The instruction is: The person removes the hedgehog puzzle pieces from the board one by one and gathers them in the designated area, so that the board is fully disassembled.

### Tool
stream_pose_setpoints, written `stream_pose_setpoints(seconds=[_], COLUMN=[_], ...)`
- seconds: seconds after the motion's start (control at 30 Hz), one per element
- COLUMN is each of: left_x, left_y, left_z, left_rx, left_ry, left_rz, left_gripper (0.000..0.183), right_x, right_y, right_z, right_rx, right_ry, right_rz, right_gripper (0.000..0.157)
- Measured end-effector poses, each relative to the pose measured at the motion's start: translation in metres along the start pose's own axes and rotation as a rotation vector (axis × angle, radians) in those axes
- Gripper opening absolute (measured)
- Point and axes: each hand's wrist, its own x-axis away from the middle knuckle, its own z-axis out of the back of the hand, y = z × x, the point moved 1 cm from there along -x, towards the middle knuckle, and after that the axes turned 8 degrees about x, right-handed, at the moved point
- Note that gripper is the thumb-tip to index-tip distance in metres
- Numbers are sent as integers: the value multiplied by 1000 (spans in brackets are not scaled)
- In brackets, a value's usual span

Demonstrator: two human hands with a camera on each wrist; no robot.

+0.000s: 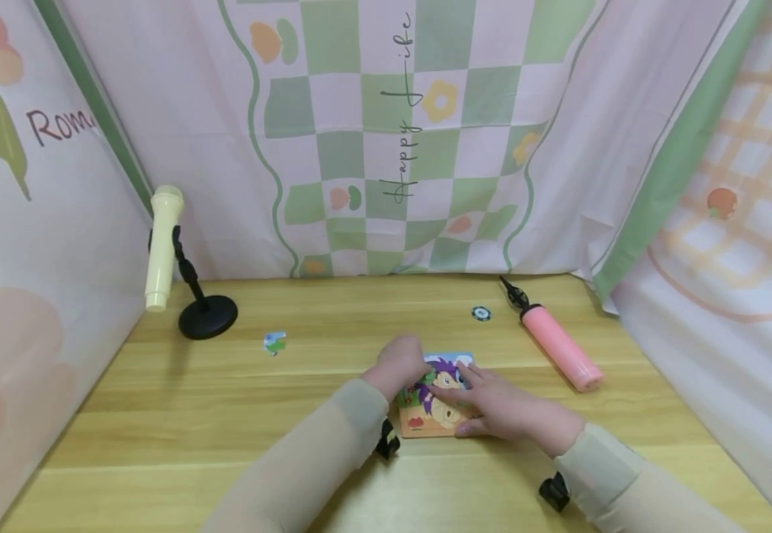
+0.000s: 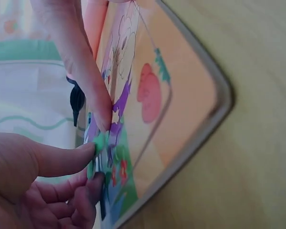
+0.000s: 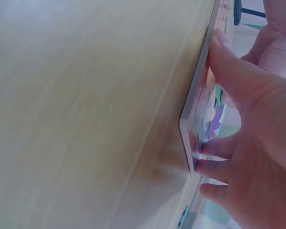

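A jigsaw puzzle board point(image 1: 434, 427) with a purple-haired cartoon figure lies flat on the wooden table in the head view. Over its left side, my left hand point(image 1: 400, 364) pinches a small green puzzle piece point(image 2: 100, 142) between thumb and index finger, right at the board's surface. My right hand point(image 1: 505, 405) rests on the right side of the board with fingers spread. Its thumb point(image 3: 224, 52) lies along the near edge, and several fingertips touch the far part of the picture. Another loose puzzle piece point(image 1: 275, 342), blue and green, lies on the table to the left.
At the back left, a cream microphone point(image 1: 163, 248) sits on a black stand point(image 1: 208, 317). A pink hand pump point(image 1: 561, 346) with a black nozzle lies at the right. Beside the nozzle is a round poker chip point(image 1: 482, 314). Patterned curtains point(image 1: 392, 148) border the table point(image 1: 159, 444).
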Motion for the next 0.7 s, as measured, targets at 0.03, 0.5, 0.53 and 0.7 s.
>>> stream_pose_setpoints(seconds=[0.03, 0.5, 0.53, 0.7], left_x=[-1, -10, -10, -12], left_y=[-2, -25, -28, -58], left_z=[1, 38, 45, 90], left_rx=[29, 319, 337, 379], left_ry=[2, 27, 37, 144], left_rz=[-8, -65, -72, -76], left_gripper=[20, 9, 8, 9], right_x=[0, 0, 0, 0], right_y=[0, -1, -1, -2], right_z=[0, 3, 3, 3], right_rx=[3, 26, 23, 20], right_ry=[-2, -14, -16, -17], right_rz=[-3, -24, -27, -28], right_gripper=[68, 69, 69, 69])
